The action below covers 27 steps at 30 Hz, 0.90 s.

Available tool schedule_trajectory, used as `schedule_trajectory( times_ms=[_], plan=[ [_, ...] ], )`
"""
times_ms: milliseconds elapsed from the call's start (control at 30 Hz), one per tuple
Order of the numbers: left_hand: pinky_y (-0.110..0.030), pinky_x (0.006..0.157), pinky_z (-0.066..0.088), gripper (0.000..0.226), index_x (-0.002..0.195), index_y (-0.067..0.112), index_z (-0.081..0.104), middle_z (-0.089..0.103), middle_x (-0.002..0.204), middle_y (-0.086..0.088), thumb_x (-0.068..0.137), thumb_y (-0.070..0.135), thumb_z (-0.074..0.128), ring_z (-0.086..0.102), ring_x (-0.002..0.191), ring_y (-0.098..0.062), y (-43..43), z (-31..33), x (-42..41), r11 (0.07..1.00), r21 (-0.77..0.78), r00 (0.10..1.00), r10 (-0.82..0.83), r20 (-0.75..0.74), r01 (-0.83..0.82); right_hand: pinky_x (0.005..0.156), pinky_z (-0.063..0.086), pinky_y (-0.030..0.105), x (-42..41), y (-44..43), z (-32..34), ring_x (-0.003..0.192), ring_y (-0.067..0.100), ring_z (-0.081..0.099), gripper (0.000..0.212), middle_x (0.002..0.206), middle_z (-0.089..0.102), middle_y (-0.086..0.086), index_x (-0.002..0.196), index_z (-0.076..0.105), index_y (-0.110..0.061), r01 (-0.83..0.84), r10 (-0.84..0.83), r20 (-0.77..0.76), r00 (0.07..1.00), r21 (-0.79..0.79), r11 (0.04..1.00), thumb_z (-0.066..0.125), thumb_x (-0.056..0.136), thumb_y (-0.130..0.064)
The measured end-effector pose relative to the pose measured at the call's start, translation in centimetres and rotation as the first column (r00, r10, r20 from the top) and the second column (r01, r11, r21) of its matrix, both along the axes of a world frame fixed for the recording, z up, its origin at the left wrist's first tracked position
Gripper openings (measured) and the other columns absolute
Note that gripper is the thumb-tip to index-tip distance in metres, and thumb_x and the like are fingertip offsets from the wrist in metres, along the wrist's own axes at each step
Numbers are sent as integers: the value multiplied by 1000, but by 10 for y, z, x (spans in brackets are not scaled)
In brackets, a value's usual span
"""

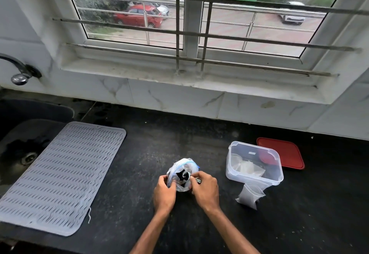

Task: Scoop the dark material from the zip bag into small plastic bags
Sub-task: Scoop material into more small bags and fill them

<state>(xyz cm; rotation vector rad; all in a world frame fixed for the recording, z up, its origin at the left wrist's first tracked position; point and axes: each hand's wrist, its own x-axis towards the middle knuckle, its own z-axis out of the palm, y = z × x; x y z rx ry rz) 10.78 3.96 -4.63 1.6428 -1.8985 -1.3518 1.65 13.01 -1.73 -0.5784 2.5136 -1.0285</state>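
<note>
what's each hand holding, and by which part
Left hand grips the clear blue-sealed zip bag at its rim; right hand pinches a small pale scoop by its handle.

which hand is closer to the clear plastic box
Right. The right hand, pinching a spoon at the mouth of the zip bag, sits just left of the clear box; the left hand grips its far side, farther away.

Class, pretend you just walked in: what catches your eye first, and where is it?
Both hands meet at the centre of the black counter: the left hand grips the open zip bag, the right hand pinches a small scoop at its mouth. The red lid lies right, behind the clear container.
</note>
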Motion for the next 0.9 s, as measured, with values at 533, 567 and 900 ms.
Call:
schedule_trajectory(
  times_ms=[533,567,900],
  plan=[
    [-32,102,39,37,124,10,53,56,124,-2,87,12,58,49,117,-17,25,35,1,830,-507,937,49,-346,-231,43,35,18,-7,28,33,51,12,57,7,75,75,13,92,72,-8,275,-19,597,802,-341,899,66,90,-11],
    [-30,100,39,36,123,11,53,56,123,0,87,16,55,50,114,-15,32,39,-6,833,-505,922,17,-387,-227,44,34,18,-12,38,42,54,11,57,8,78,75,12,94,72,-8,286,-3,622,783,-356,890,66,90,-13],
    [-28,96,48,80,137,20,43,49,130,8,74,66,61,47,122,-9,148,11,-86,796,-351,847,-531,-17,493,46,42,14,-83,176,76,57,9,64,9,78,76,12,99,69,-11,324,-121,452,884,-404,856,68,90,-11]
  ],
)
